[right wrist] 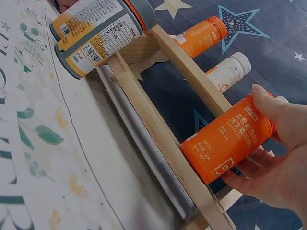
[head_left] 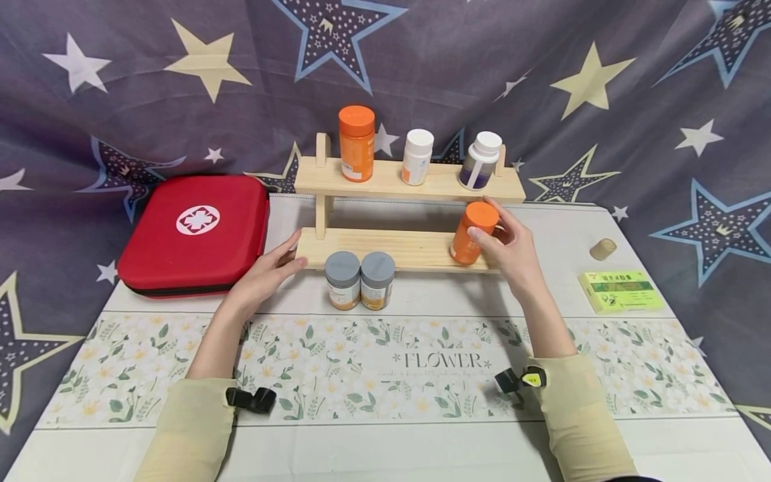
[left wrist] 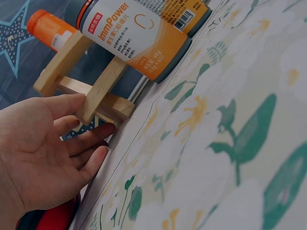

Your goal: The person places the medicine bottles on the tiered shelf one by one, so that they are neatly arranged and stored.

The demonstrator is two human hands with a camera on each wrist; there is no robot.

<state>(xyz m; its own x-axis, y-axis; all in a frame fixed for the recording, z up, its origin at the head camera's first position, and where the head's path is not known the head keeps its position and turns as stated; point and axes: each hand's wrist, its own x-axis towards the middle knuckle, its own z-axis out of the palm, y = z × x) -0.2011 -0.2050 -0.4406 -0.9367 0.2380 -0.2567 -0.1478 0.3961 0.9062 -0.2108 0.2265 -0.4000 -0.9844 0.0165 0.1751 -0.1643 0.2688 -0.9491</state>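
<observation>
A two-tier wooden rack point(head_left: 385, 249) stands at the back of the table. My right hand point(head_left: 512, 248) grips an orange bottle point(head_left: 467, 234) with thumb and fingers, at the right part of the lower shelf; the right wrist view shows the bottle's base point(right wrist: 206, 167) at the shelf's edge. At the shelf's left end, my left hand point(head_left: 262, 278) touches the wood with its fingers, which are loosely bent in the left wrist view point(left wrist: 53, 139). On the upper shelf stand another orange bottle point(head_left: 357, 144), a white bottle point(head_left: 417, 157) and a white-capped dark bottle point(head_left: 480, 161).
Two grey-lidded jars point(head_left: 343, 281) point(head_left: 377, 281) stand side by side in front of the rack. A red first-aid case point(head_left: 195, 234) lies at the left. At the right are a green-yellow box point(head_left: 622, 292) and a small brownish cylinder point(head_left: 603, 249).
</observation>
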